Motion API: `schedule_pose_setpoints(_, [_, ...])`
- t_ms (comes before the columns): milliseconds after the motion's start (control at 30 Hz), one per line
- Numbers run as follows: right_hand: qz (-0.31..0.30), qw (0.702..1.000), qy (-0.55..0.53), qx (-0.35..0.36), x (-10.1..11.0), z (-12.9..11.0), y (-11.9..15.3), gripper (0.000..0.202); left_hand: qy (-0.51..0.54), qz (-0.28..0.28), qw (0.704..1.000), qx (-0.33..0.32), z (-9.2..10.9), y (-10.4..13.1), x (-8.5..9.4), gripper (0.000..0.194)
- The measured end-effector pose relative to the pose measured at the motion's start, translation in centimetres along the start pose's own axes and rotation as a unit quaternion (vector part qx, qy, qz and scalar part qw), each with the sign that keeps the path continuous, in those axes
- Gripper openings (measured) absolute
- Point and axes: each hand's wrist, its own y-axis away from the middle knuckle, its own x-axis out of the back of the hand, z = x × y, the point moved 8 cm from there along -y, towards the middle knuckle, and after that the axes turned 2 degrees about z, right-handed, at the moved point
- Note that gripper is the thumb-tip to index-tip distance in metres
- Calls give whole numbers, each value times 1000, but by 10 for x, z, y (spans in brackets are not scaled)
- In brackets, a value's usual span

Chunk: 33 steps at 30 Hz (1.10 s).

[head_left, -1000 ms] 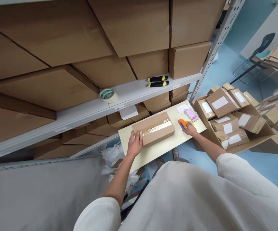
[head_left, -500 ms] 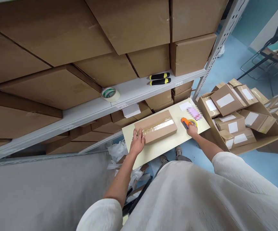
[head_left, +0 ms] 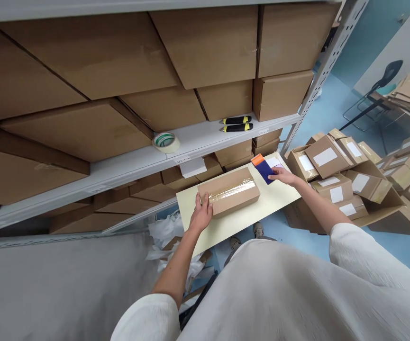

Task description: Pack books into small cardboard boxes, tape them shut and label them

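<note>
A long brown cardboard box (head_left: 230,193) with shiny clear tape along its top lies on the cream board (head_left: 205,238). My left hand (head_left: 202,213) holds the box at its left end, fingers on the top and the palm at the near side. To the right of the box, my right hand (head_left: 281,175) grips a blue and orange tape dispenser (head_left: 263,169), raised over the board close to the box's right end. White paper (head_left: 273,162) lies partly behind the dispenser and my right hand.
Above the board a grey shelf (head_left: 197,140) bears large boxes, a tape roll (head_left: 166,142) and two black-and-yellow cutters (head_left: 238,124). At right stands a big open carton (head_left: 378,214) full of labelled boxes. Plastic wrap (head_left: 167,232) lies at lower left.
My right hand has lifted the tape dispenser and turned it, so its blue side shows, nearer the box. My left hand stays on the box. The view has shifted slightly.
</note>
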Motion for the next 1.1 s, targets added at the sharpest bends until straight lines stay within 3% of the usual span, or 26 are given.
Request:
schedule_pose_setpoints(100, [-84, 995, -48, 6, -17, -39, -8, 47, 1, 12, 1000, -5, 2, 0, 0, 72])
schedule_pose_setpoints(200, [-160, 986, -37, -12, -47, -65, -16, 48, 2, 19, 1000, -7, 4, 0, 0, 71])
schedule_pose_setpoints(433, [-318, 944, -13, -91, -129, -86, -28, 58, 12, 22, 1000, -6, 2, -1, -1, 70])
schedule_pose_setpoints(533, [-292, 951, 31, -92, -141, -86, -42, 45, 24, 21, 999, -7, 1, -1, -2, 71])
schedule_pose_setpoints(700, [-221, 963, 149, -41, -141, -94, -58, 20, 36, 16, 999, -10, 0, -1, -3, 71])
schedule_pose_setpoints(933, [-242, 953, 179, -31, -139, -103, -48, 22, 41, 18, 999, -16, -1, -1, -3, 72])
schedule_pose_setpoints(1100, [-216, 948, 233, -10, -138, -101, -45, 17, 36, 17, 999, -21, -3, -1, -4, 73])
